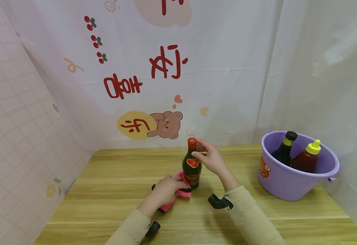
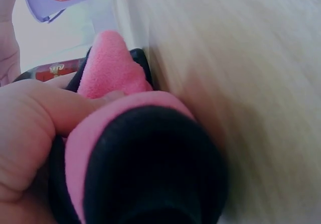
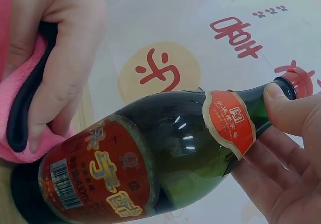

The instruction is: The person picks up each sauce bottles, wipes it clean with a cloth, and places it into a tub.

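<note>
A dark green glass vinegar bottle [image 1: 192,168] with a red cap stands upright on the wooden table. In the right wrist view its red label [image 3: 98,169] and neck label show clearly. My right hand [image 1: 211,157] pinches the bottle's neck just below the cap, thumb on the near side. A pink cloth with black edging [image 1: 168,206] is bunched in my left hand [image 1: 165,191], its folds against the lower part of the bottle. The left wrist view shows fingers gripping the folded cloth [image 2: 108,66] close to the tabletop.
A purple bucket [image 1: 284,185] stands at the table's right side. It holds a dark bottle with a black cap [image 1: 284,153] and a red-brown squeeze bottle with a yellow cap [image 1: 305,162]. A printed white curtain [image 1: 227,85] hangs behind the wooden table [image 1: 123,177].
</note>
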The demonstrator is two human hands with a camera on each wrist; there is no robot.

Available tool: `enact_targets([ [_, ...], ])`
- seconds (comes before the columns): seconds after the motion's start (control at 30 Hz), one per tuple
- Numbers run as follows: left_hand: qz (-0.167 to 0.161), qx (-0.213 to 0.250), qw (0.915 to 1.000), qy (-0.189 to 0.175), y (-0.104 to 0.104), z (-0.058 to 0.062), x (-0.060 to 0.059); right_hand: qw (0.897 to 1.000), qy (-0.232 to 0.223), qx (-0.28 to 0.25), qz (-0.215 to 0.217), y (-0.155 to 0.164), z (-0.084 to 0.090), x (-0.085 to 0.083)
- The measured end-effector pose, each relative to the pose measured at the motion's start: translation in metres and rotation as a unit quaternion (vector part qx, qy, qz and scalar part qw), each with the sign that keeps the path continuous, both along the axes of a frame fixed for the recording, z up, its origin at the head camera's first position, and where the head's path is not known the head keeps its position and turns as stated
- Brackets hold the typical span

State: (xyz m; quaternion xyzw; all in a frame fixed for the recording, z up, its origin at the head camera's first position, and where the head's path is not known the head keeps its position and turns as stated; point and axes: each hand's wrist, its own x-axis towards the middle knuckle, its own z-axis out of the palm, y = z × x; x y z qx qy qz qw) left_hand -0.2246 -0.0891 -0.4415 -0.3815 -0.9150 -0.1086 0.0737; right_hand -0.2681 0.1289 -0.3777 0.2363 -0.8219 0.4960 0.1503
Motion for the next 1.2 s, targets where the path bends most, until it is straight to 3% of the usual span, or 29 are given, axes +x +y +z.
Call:
enact_targets([
  [0.17, -0.001, -0.001, 0.9997, -0.024, -0.003, 0.003, -0.002, 1.0, 0.008, 0.0, -0.001, 0.0, 0.0, 0.0],
  [0.33, -0.013, 0.034, 0.9989, -0.029, -0.015, 0.011, -0.008, 1.0, 0.01, 0.004, -0.002, 0.0, 0.0, -0.001],
  [0.5, 0.005, 0.085, 0.9963, -0.012, -0.028, 0.031, -0.012, 1.0, 0.005, 0.003, -0.005, 0.0, 0.001, 0.0],
  [0.67, 0.022, 0.154, 0.9876, 0.021, -0.035, 0.055, -0.009, 1.0, -0.001, 0.008, -0.009, -0.002, 0.001, 0.001],
  [0.93, -0.007, 0.208, 0.975, 0.079, -0.023, 0.082, -0.006, 1.0, 0.002, 0.008, -0.012, -0.002, 0.002, 0.002],
  [1.2, -0.015, 0.221, 0.9719, 0.08, -0.008, 0.085, -0.009, 1.0, 0.008, 0.006, -0.008, -0.002, 0.003, 0.003],
])
